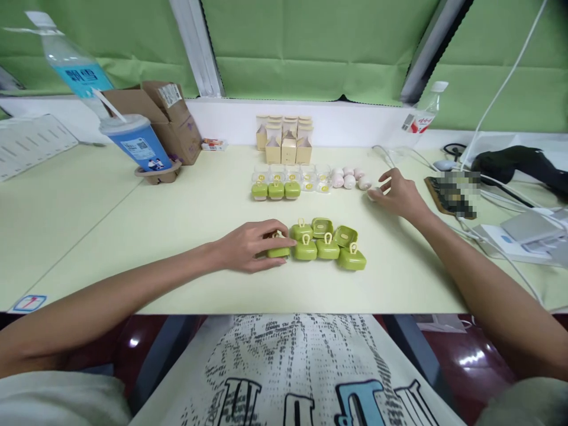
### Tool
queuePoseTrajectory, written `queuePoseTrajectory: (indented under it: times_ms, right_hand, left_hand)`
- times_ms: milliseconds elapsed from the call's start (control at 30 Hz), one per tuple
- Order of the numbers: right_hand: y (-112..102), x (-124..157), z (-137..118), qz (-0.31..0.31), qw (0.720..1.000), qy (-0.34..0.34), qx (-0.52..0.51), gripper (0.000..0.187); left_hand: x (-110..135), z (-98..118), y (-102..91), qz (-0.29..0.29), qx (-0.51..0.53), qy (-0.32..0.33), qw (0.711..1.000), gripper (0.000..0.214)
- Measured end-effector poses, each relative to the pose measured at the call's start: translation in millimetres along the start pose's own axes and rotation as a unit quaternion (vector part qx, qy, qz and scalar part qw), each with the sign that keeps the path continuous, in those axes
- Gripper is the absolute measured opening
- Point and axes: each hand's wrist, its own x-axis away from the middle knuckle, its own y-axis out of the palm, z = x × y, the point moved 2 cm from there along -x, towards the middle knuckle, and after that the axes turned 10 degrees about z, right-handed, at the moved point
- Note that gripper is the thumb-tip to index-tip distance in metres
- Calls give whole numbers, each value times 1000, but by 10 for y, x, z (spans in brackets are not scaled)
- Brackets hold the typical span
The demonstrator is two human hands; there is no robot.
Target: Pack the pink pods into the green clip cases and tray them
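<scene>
A green case (278,252) is just left of the cluster of green cases (328,249), the left hand (248,245) pinching it between thumb and fingers. Behind and right of the cluster, the right hand (402,194) has curled fingers at a small white piece (371,194); whether they grip it, I cannot tell. Behind the cluster on the surface (213,201) are pale pink round pieces (349,181), clear cups (307,177), three lidded green cases (276,190) and, farthest back, cream boxes (288,148).
</scene>
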Motion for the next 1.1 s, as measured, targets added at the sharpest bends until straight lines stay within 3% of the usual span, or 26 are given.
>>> queuePoseTrajectory:
  times_ms: [67,133,200,233,300,367,533,633,733,867,1100]
  right_hand:
    - [-124,8,-102,29,999,-9,-17,45]
    - [-269,34,-257,111,992,-22,-58,36]
    - [-355,80,-420,170,970,-23,-172,34]
    - [-361,108,-496,170,953,-18,-249,32]
    - [-321,170,-637,136,914,-10,-383,31]
    - [-265,249,-765,98,888,-17,-449,37]
    - [-279,519,-1111,44,880,-56,-469,31]
    - [-353,735,-1393,12,855,-75,-513,33]
    - [-367,990,-1690,-74,820,-99,-559,34]
    - [-305,1248,-1911,-115,827,-146,-530,36]
    - [-244,1289,-1883,-40,863,-213,-456,34]
  left_hand:
    - [-9,-2,-10,15,11,-10,1000,29]
    - [-17,11,-6,25,32,-29,999,27]
    - [-19,23,2,34,45,-44,997,26]
    - [-17,25,0,38,47,-46,997,26]
    - [-9,15,-23,42,55,-43,997,25]
    - [5,-7,-76,30,73,-32,996,26]
    - [51,-8,-228,-22,81,-17,996,55]
    - [51,78,-246,74,40,-69,994,55]
    - [37,210,-200,193,0,-146,970,59]
    - [12,341,-132,252,-26,-179,951,66]
    - [0,381,-115,282,-41,-100,953,72]
